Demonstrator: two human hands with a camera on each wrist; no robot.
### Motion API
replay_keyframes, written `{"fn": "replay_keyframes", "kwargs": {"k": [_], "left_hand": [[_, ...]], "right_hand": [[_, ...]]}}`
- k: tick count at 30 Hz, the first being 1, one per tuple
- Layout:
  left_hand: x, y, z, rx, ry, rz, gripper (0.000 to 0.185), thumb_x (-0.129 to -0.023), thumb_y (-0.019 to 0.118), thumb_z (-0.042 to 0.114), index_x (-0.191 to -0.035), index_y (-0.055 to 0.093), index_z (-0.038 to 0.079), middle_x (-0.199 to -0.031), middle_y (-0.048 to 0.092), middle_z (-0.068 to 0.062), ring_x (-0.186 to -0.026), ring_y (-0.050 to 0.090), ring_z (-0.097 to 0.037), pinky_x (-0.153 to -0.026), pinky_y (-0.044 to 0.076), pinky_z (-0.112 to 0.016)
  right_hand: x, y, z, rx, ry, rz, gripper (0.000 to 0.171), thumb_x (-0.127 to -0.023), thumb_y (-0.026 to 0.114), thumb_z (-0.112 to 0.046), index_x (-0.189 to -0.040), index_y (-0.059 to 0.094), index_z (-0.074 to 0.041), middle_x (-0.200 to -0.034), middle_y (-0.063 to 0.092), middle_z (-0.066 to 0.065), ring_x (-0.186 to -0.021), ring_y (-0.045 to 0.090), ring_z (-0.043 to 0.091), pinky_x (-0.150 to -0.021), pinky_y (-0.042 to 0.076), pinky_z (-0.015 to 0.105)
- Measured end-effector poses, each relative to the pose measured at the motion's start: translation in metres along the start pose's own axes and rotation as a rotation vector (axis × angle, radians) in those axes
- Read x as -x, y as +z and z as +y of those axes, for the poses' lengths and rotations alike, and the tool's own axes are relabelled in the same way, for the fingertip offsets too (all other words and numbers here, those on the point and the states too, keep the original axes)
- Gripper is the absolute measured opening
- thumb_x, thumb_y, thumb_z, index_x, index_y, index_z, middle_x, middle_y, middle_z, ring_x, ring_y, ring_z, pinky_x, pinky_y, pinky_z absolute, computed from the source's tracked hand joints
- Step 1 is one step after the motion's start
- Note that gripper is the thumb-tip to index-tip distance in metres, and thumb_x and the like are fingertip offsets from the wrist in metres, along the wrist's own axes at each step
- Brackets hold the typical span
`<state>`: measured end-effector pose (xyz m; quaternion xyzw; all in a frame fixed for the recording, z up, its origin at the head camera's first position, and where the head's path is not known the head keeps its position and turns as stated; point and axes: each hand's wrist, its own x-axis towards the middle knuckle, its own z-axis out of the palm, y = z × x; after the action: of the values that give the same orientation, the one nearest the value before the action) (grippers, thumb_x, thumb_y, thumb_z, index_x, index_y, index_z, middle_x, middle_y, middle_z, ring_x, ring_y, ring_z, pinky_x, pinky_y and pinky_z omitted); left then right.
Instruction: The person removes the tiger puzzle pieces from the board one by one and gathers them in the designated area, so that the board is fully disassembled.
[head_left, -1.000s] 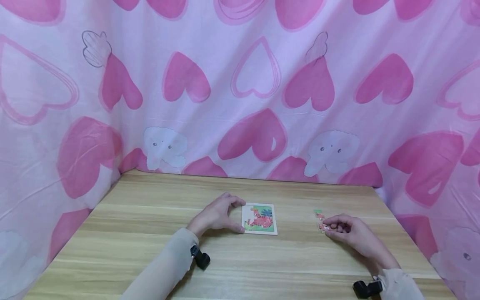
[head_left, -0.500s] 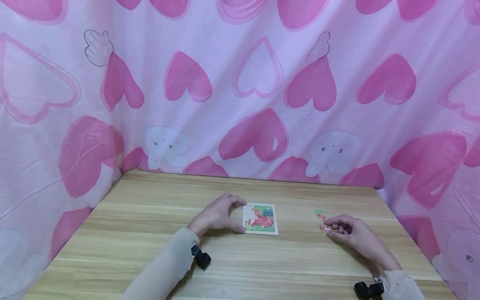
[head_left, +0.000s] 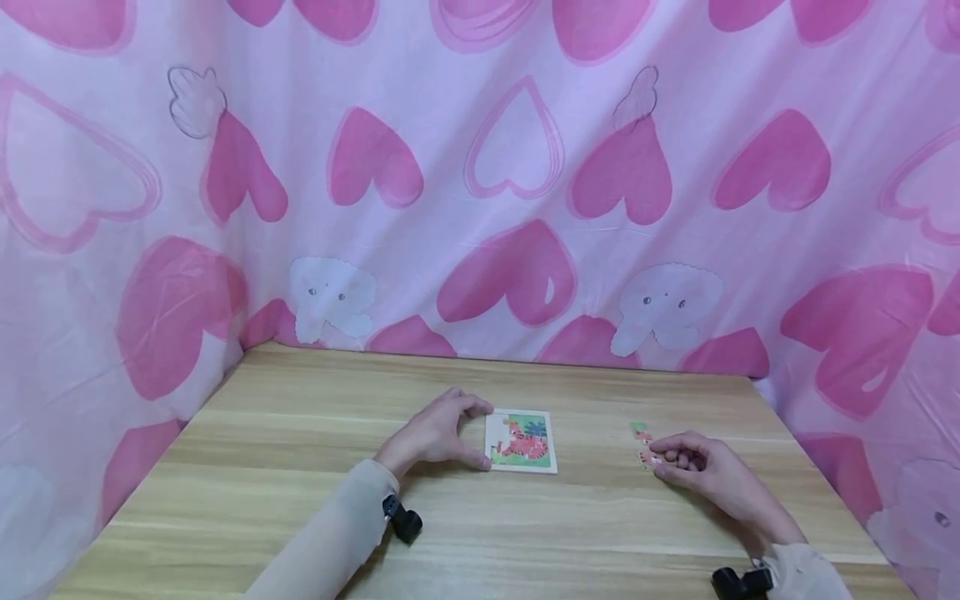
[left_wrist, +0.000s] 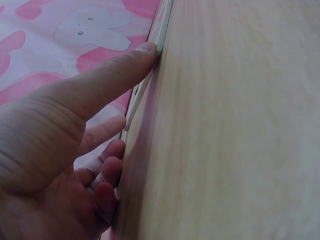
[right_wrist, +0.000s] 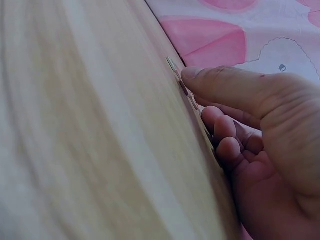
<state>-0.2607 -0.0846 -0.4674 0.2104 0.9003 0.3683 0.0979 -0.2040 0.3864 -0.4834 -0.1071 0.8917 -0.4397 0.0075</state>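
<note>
Counts:
- Hands: 2. Left hand (head_left: 435, 433), right hand (head_left: 701, 467).
- Puzzle boards: 1, tiger board (head_left: 521, 442), touching the left fingers (head_left: 480, 408).
- Loose pieces (head_left: 642, 443): a small cluster just beyond the right fingers (head_left: 667, 457); three seems likely, but they are too small for an exact count. The right wrist view shows them edge-on in a row (right_wrist: 186, 87), thumb against them.
- Wrist cameras: 2, one (head_left: 405, 522) behind the left fingers, one (head_left: 738, 581) behind the right.
- Sleeves: 2, both beige.
- Worktops: 1, wood grain (head_left: 300, 433).
- Backdrop cloths: 1 (head_left: 480, 167), with printed elephants, 2 whole ones in the head view.
</note>
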Motion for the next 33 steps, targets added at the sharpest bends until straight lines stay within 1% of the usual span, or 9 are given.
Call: {"fn": "replay_keyframes", "kwargs": {"k": [4,8,13,17,19,22,26,31,33], "left_hand": [[-0.001,-0.001,0.001,-0.006,-0.001,0.002,0.09,-0.07,0.108,0.043,-0.149,0.069,0.023,-0.131,0.059,-0.001,-0.117,0.057,-0.02,-0.114,0.05,-0.05],[-0.001,-0.001,0.001,-0.009,0.002,0.015,0.089,-0.07,0.108,0.041,-0.148,0.069,0.022,-0.131,0.059,-0.001,-0.117,0.057,-0.02,-0.114,0.05,-0.051],[0.001,0.002,0.001,-0.002,-0.003,-0.003,0.09,-0.07,0.108,0.043,-0.149,0.069,0.022,-0.13,0.059,-0.001,-0.118,0.058,-0.021,-0.115,0.05,-0.052],[0.001,0.003,0.001,0.002,-0.003,0.012,0.09,-0.069,0.109,0.043,-0.147,0.069,0.022,-0.131,0.06,-0.002,-0.121,0.058,-0.022,-0.117,0.049,-0.054],[0.001,0.003,0.001,0.002,0.005,0.019,0.09,-0.069,0.109,0.042,-0.147,0.07,0.022,-0.131,0.06,-0.002,-0.121,0.059,-0.023,-0.117,0.049,-0.054],[0.001,0.004,0.002,0.002,0.012,0.01,0.089,-0.07,0.108,0.043,-0.147,0.07,0.021,-0.131,0.06,-0.003,-0.12,0.059,-0.022,-0.116,0.049,-0.053],[0.002,0.005,0.002,0.006,0.015,0.004,0.089,-0.071,0.108,0.043,-0.147,0.069,0.02,-0.132,0.06,-0.003,-0.121,0.058,-0.023,-0.117,0.049,-0.054],[0.002,0.003,0.0,0.006,0.011,0.013,0.089,-0.071,0.108,0.043,-0.148,0.069,0.021,-0.134,0.061,-0.003,-0.124,0.059,-0.024,-0.118,0.048,-0.054],[0.002,0.001,-0.001,0.0,0.014,0.017,0.09,-0.071,0.108,0.043,-0.149,0.069,0.021,-0.133,0.061,-0.003,-0.124,0.059,-0.024,-0.118,0.048,-0.055]], "right_hand": [[-0.001,-0.001,0.001,-0.011,-0.003,0.002,0.038,-0.096,0.089,-0.016,-0.129,0.077,-0.003,-0.105,0.071,0.007,-0.087,0.061,0.01,-0.073,0.053,0.023],[-0.001,-0.002,0.002,-0.083,0.023,0.003,0.043,-0.096,0.089,-0.017,-0.133,0.075,-0.002,-0.108,0.071,0.011,-0.089,0.063,0.012,-0.075,0.056,0.024],[0.003,-0.003,-0.004,-0.111,0.005,0.04,0.048,-0.1,0.085,-0.015,-0.142,0.069,0.002,-0.11,0.071,0.013,-0.092,0.065,0.013,-0.074,0.057,0.025],[-0.006,-0.004,-0.03,-0.086,-0.018,0.085,0.054,-0.103,0.083,-0.02,-0.15,0.064,-0.002,-0.118,0.069,0.017,-0.095,0.064,0.014,-0.074,0.057,0.026],[-0.014,-0.004,-0.046,-0.072,-0.042,0.103,0.059,-0.103,0.084,-0.022,-0.154,0.062,-0.005,-0.127,0.068,0.019,-0.099,0.067,0.014,-0.078,0.058,0.026],[-0.024,-0.003,-0.068,-0.04,-0.085,0.123,0.063,-0.102,0.085,-0.025,-0.158,0.06,-0.013,-0.138,0.066,0.014,-0.105,0.071,0.015,-0.084,0.06,0.024],[-0.036,0.005,-0.094,-0.103,-0.144,0.119,0.065,-0.102,0.085,-0.024,-0.162,0.057,-0.02,-0.147,0.064,0.008,-0.114,0.073,0.017,-0.09,0.062,0.024],[-0.053,0.027,-0.121,-0.242,-0.223,0.099,0.063,-0.102,0.083,-0.013,-0.16,0.059,-0.014,-0.15,0.063,0.013,-0.122,0.071,0.021,-0.095,0.063,0.026],[-0.06,0.037,-0.13,-0.288,-0.24,0.087,0.061,-0.101,0.084,-0.009,-0.158,0.06,-0.012,-0.149,0.063,0.015,-0.124,0.071,0.027,-0.096,0.064,0.028]]}}
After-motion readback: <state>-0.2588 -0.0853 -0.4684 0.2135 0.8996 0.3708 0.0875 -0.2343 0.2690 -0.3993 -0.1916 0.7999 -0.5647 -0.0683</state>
